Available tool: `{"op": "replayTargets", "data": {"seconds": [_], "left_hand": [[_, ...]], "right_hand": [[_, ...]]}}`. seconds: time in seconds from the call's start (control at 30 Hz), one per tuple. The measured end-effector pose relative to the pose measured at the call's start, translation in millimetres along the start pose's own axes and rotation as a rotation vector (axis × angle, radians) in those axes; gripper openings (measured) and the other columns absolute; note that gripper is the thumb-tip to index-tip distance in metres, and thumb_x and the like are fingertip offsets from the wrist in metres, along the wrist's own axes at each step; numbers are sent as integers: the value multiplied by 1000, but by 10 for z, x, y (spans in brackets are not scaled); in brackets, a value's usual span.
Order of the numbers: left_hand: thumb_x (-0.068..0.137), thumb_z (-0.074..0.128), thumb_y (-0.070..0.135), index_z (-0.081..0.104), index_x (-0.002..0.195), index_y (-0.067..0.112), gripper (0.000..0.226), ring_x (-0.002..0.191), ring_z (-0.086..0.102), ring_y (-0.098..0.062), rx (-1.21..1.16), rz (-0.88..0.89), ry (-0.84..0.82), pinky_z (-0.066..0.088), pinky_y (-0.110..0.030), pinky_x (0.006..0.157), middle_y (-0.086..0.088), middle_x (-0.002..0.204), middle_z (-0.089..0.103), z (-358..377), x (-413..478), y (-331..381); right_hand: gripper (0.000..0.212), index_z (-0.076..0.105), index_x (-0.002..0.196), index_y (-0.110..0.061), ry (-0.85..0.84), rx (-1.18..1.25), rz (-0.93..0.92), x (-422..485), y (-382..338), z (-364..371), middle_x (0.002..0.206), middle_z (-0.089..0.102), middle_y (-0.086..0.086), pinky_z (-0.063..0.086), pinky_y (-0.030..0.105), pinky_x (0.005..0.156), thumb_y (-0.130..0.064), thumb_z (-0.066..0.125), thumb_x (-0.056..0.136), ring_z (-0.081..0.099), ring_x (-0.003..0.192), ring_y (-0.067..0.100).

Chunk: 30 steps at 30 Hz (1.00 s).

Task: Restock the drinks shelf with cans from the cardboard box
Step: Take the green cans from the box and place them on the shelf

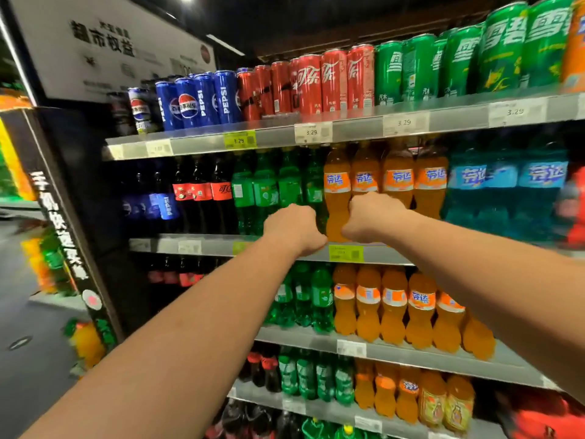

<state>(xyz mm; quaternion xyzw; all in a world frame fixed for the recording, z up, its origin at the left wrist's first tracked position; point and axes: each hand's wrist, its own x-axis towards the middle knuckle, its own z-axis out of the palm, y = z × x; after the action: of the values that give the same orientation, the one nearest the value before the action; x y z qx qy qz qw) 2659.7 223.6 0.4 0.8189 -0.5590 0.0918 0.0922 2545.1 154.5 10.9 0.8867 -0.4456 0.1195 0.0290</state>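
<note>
Cans line the top shelf (pixel 357 129): blue cola cans (pixel 196 101), red cola cans (pixel 319 82) and green soda cans (pixel 468 61). Both my arms reach to the second shelf (pixel 196 247). My left hand (pixel 292 228) is in front of the green bottles (pixel 266 191). My right hand (pixel 373 217) is in front of the orange bottles (pixel 399 179). One orange bottle (pixel 337 198) stands between the two hands. I see only the backs of the hands; the fingers curl away, and what they hold is hidden. No cardboard box is in view.
Lower shelves (pixel 395 353) carry more green, orange and dark cola bottles. Blue bottles (pixel 506 185) stand to the right on the second shelf. A black end panel (pixel 63 223) with white writing closes the shelving on the left, beside the aisle floor (pixel 19 312).
</note>
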Motion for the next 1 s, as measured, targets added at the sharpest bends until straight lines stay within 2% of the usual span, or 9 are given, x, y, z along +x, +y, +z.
{"op": "replayTargets", "data": {"seconds": [0.1, 0.2, 0.3, 0.5, 0.6, 0.7, 0.83, 0.93, 1.0], "left_hand": [[86, 57, 38, 58, 117, 14, 39, 103, 58, -30, 20, -64, -58, 45, -35, 77, -8, 114, 60, 195, -229, -186], [86, 57, 36, 58, 100, 12, 28, 99, 60, -30, 29, -102, -94, 45, -34, 71, -11, 101, 60, 396, -402, -398], [86, 58, 35, 59, 111, 11, 34, 103, 58, -31, 10, -166, -112, 47, -37, 78, -12, 114, 60, 671, -586, -655], [86, 59, 38, 62, 110, 9, 37, 106, 59, -34, -16, -249, -212, 46, -37, 77, -14, 114, 61, 1326, -889, -1201], [85, 58, 38, 59, 97, 12, 28, 92, 60, -30, -29, -271, -279, 42, -33, 66, -9, 99, 62, 1621, -1036, -1471], [85, 58, 38, 61, 97, 14, 27, 92, 60, -30, -59, -261, -328, 43, -33, 69, -8, 101, 63, 1936, -1152, -1685], [86, 57, 34, 62, 107, 9, 32, 103, 60, -33, -97, -222, -392, 43, -34, 74, -12, 109, 62, 2382, -1264, -1910], [88, 54, 31, 60, 101, 11, 24, 102, 60, -33, -116, -178, -448, 40, -33, 70, -11, 103, 61, 2707, -1319, -2065], [88, 55, 32, 60, 107, 11, 28, 105, 59, -33, -100, -157, -498, 40, -34, 71, -12, 110, 61, 2940, -1346, -2154]], "right_hand": [[19, 54, 96, -13, -65, 24, -69, -110, -203, 291, 86, 52, 5, 47, 33, 68, -30, 56, 87, 53, 81, 26], [20, 51, 83, -10, -140, 47, -119, -172, -407, 579, 78, 47, 5, 45, 32, 64, -29, 56, 88, 51, 76, 26], [34, 36, 65, -15, -208, 61, -171, -223, -665, 878, 80, 43, 7, 41, 32, 66, -30, 55, 88, 47, 78, 28], [27, 59, 93, -6, -336, 65, -255, -282, -1191, 1630, 106, 60, 19, 46, 34, 74, -32, 56, 87, 60, 94, 32], [25, 50, 75, -7, -426, 80, -244, -333, -1407, 1980, 77, 53, 8, 39, 27, 55, -28, 55, 88, 50, 62, 20], [29, 46, 67, -13, -469, 82, -205, -386, -1588, 2355, 67, 47, 5, 35, 26, 51, -31, 56, 87, 45, 56, 18], [29, 44, 66, -12, -526, 67, -189, -467, -1817, 2863, 71, 45, 6, 40, 30, 64, -29, 55, 86, 49, 71, 28], [17, 57, 84, -10, -561, 65, -170, -522, -1957, 3215, 91, 56, 14, 43, 31, 68, -27, 56, 84, 56, 84, 32], [25, 63, 97, -7, -571, 58, -154, -559, -2033, 3474, 104, 61, 18, 44, 31, 71, -26, 57, 83, 61, 95, 34]]}}
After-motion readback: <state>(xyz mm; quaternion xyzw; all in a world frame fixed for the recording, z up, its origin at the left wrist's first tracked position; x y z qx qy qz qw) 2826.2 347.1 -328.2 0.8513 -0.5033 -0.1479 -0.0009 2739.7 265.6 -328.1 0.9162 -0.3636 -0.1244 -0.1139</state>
